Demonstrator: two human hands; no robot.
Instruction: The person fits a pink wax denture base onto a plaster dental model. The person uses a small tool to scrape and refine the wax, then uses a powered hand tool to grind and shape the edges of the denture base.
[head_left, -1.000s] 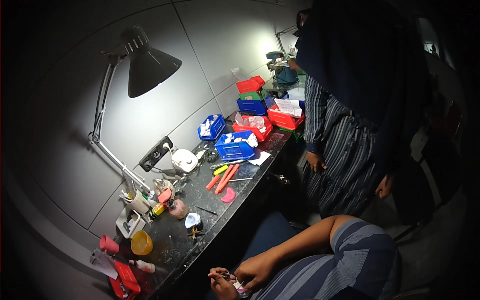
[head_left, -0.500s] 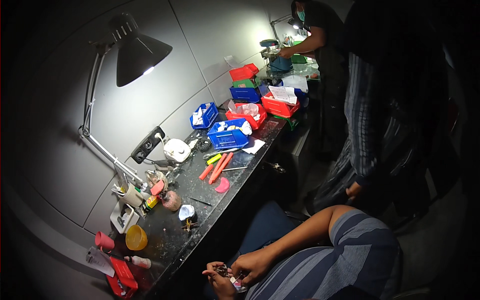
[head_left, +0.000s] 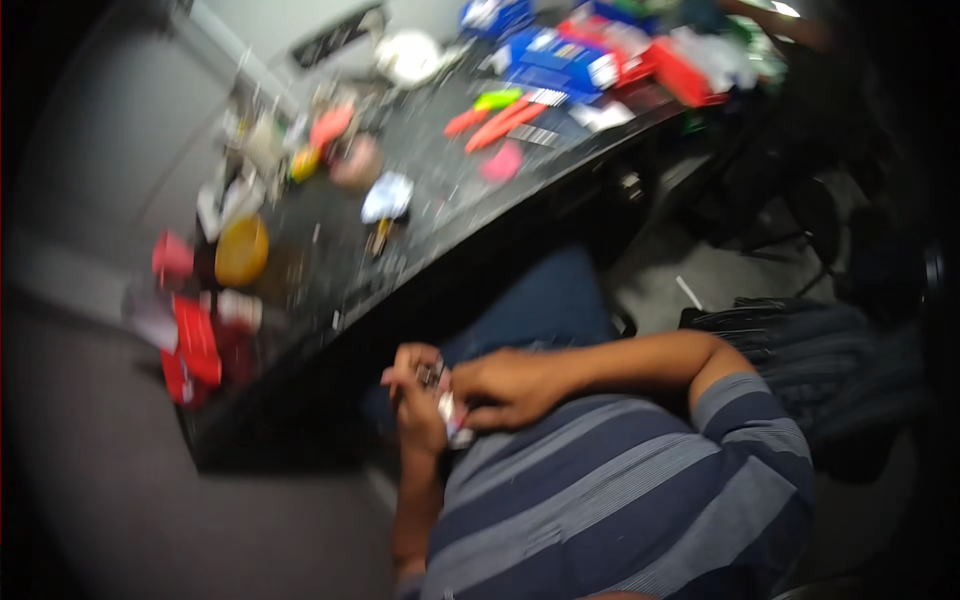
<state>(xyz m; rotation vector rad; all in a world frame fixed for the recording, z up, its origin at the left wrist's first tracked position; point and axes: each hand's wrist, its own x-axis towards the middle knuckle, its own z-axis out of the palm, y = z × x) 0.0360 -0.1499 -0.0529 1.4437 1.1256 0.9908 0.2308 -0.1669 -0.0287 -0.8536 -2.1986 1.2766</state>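
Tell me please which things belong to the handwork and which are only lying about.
Being handled: small pale-and-metal piece (blurred); left hand; right hand.

Apparently lying about: yellow bowl; pink cup; red-orange sticks; pink crescent; blue bin.

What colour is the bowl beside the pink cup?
The bowl is yellow-orange; the head view shows it best.
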